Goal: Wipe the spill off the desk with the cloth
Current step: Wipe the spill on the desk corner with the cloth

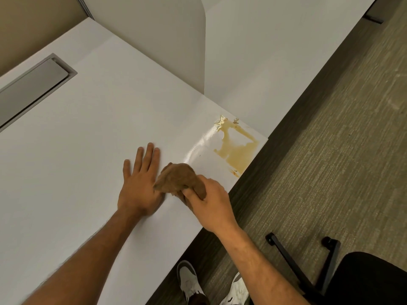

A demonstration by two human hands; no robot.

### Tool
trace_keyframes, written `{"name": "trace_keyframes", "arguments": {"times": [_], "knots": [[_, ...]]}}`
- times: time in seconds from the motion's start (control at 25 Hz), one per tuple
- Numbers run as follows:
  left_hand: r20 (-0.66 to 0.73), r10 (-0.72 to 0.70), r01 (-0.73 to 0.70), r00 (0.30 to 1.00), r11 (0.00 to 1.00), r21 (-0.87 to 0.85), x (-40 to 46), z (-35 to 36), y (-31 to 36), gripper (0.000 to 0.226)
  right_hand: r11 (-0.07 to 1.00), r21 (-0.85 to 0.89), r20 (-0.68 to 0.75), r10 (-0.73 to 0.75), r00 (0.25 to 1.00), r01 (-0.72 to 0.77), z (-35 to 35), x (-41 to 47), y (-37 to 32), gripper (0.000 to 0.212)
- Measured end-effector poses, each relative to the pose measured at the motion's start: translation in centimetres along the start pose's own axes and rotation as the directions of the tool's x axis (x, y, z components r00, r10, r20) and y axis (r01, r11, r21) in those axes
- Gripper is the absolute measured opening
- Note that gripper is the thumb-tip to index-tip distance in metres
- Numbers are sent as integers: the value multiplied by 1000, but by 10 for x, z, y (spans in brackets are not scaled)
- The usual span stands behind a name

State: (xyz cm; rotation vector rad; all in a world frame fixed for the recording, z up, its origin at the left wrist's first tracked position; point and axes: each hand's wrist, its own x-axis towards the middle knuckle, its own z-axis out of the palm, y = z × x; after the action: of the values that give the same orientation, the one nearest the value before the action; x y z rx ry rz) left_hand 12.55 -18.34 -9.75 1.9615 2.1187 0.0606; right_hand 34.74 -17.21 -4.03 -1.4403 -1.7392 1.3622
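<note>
The spill [239,148] sits at the desk's [88,139] right front corner, a yellow-brown puddle running up to the front edge, with a glossy wet sheen spreading left of it. Your cloth [179,178], a bunched brown wad, is near the spill on its left but apart from it, just inside the same front edge. Your right hand [212,205] grips the cloth, fingers curled round its lower part. Your left hand [139,188] lies flat on the desk with fingers straight, touching the cloth's left side. Bare white surface stretches between cloth and spill, and wide to your left as far as the grey recessed panel [33,89]. A white divider [176,40] stands behind the spill. Past the edge: carpet [330,150], your 2 shoes [189,280], and a black chair [363,278].
</note>
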Motion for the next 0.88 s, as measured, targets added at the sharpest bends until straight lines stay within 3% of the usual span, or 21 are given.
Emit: {"name": "trace_keyframes", "arguments": {"times": [0.12,0.24,0.44,0.6,0.8,0.88], "knots": [[-10,-5,5,1000,998,-57,1,-1,-1,74,986,161,-187,70,980,-39,-15,-5,3,34],[-6,-8,7,1000,998,-63,0,0,-1,74,998,3,-408,-54,912,60,-30,5,7,51],[2,-10,10,1000,998,-66,0,-1,-1,75,890,-454,-255,-171,952,39,-20,23,31,57],[7,-14,15,1000,998,-65,1,0,0,75,847,-531,-274,-136,952,-32,-6,42,28,64],[24,-11,12,1000,998,-58,1,-1,-1,71,703,-708,-77,-169,983,65,4,77,10,87],[34,-16,18,999,998,-60,1,-2,0,70,661,-742,-39,-213,976,114,7,82,10,85]]}}
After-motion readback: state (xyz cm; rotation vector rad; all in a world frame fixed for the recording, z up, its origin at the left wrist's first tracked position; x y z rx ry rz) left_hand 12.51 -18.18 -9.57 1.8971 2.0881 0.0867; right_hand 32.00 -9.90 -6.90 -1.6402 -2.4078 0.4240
